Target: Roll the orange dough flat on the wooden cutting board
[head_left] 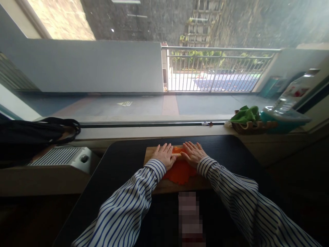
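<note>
A flattened sheet of orange dough (180,173) with an uneven edge lies on a wooden board (163,187). Across its far part runs a pale stick, seemingly a rolling pin (177,155), of which only a short piece shows between my hands. My left hand (163,156) rests palm down over the pin's left end, fingers stretched forward. Over the right end lies my right hand (193,154), also flat with its fingers extended. Both palms hide the ends of the pin and part of the dough.
The board lies on a dark table (123,171) against a window sill. On the sill at right are a basket with a green cloth (246,115), a teal container (285,123) and a clear bottle (295,91). A radiator (61,157) and a dark bag (31,133) are at left.
</note>
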A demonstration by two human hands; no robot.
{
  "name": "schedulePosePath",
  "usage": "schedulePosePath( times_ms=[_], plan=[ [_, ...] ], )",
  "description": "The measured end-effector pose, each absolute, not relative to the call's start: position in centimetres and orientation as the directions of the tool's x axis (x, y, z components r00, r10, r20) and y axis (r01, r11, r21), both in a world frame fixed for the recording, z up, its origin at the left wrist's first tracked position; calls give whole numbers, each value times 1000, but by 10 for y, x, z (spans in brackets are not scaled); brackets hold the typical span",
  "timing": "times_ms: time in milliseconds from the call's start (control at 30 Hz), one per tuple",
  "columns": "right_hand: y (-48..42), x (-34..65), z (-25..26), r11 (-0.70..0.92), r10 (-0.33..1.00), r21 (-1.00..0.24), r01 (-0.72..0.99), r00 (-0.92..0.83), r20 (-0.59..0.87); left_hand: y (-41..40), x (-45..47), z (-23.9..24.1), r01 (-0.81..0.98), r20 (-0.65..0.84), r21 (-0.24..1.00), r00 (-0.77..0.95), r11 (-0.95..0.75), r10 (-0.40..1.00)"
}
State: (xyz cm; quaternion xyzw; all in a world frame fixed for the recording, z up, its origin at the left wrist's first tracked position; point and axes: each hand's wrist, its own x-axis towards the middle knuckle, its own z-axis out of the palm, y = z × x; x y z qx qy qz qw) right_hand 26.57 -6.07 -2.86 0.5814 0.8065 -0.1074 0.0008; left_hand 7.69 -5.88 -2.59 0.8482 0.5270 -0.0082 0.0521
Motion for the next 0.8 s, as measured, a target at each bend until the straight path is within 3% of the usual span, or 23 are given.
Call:
schedulePosePath(
  times_ms=[200,400,800],
  plan=[
    [-84,267,-33,357,930,-138,924,-366,-40,-74,72,-35,878,18,58,475,-475,880],
    [-59,268,-32,348,934,-141,927,-355,-29,-55,80,-31,904,-17,22,427,-427,904],
    [-16,268,-28,323,933,-159,933,-342,-115,-18,83,-35,918,-50,69,395,-391,917]
  ],
)
